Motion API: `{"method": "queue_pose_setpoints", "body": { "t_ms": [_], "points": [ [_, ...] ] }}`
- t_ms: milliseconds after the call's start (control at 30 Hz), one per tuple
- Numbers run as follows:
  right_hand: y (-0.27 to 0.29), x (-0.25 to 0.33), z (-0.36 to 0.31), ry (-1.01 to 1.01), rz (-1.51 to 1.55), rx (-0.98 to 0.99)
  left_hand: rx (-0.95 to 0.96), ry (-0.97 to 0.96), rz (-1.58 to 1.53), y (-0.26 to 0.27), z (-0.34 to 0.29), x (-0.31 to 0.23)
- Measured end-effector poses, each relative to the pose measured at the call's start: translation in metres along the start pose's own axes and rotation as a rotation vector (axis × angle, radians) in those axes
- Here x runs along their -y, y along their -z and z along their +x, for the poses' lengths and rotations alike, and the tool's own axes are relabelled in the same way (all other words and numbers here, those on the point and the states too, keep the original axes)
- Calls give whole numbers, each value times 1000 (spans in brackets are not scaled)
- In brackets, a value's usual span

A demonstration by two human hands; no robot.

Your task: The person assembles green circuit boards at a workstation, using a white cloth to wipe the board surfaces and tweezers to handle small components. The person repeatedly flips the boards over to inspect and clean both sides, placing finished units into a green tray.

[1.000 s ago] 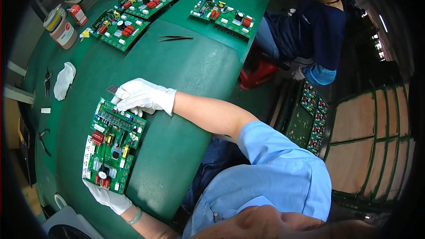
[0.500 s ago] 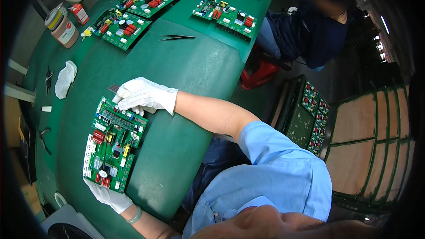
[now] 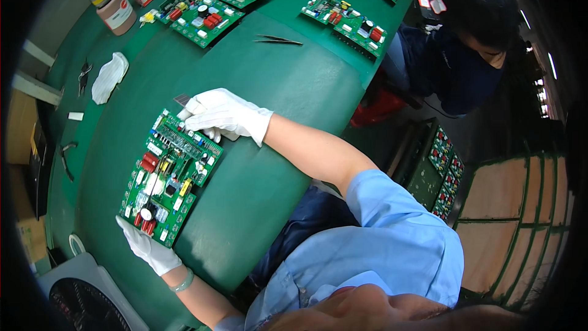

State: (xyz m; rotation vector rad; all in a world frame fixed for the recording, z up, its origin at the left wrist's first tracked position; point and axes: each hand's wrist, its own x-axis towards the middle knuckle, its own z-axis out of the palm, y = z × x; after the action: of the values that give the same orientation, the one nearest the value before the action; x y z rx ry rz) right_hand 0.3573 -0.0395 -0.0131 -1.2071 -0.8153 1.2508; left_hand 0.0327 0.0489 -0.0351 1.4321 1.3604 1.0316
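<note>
A green circuit board (image 3: 168, 175), crowded with red, yellow, white and black components, is between my two white-gloved hands. My right hand (image 3: 223, 113) is closed at the board's far edge, fingers round a grey flat piece (image 3: 182, 99) that sticks out past them. I cannot tell whether that piece is fixed to the board. Along the near edge lies my left hand (image 3: 149, 246), its fingers stretched out and side by side, at or just touching the board. A bracelet circles the left wrist.
Several similar boards (image 3: 208, 19) stand at the table's back, one more (image 3: 346, 21) to their right. Tweezers (image 3: 278, 40) lie before them. At the left are a lidded jar (image 3: 116, 12), a white glove (image 3: 110, 78), pliers (image 3: 66, 160) and a fan (image 3: 86, 306). Another person (image 3: 471, 49) sits at the right.
My view has shifted, so the scene sits further right. A bright white strip along the board's left side no longer shows. My left hand's fingers now lie straighter along the board's edge.
</note>
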Motion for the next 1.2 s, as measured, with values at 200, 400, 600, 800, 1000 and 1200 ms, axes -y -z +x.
{"method": "queue_pose_setpoints", "body": {
  "t_ms": [200,400,600,800,1000,1200],
  "points": [
    [0,-14,10,-66,-104,48,89,107,-161,5,10,-3],
    [-2,-12,11,-114,-226,59,81,116,329,17,17,-12],
    [-11,13,0,-152,-340,24,-12,228,461,42,14,-13],
    [-1,19,1,-278,-527,98,262,-294,644,40,-15,-33],
    [-1,5,2,-195,-565,127,418,-220,621,38,-15,-36],
    [-3,9,1,-187,-544,159,366,-377,485,35,-14,-27]
  ]
}}
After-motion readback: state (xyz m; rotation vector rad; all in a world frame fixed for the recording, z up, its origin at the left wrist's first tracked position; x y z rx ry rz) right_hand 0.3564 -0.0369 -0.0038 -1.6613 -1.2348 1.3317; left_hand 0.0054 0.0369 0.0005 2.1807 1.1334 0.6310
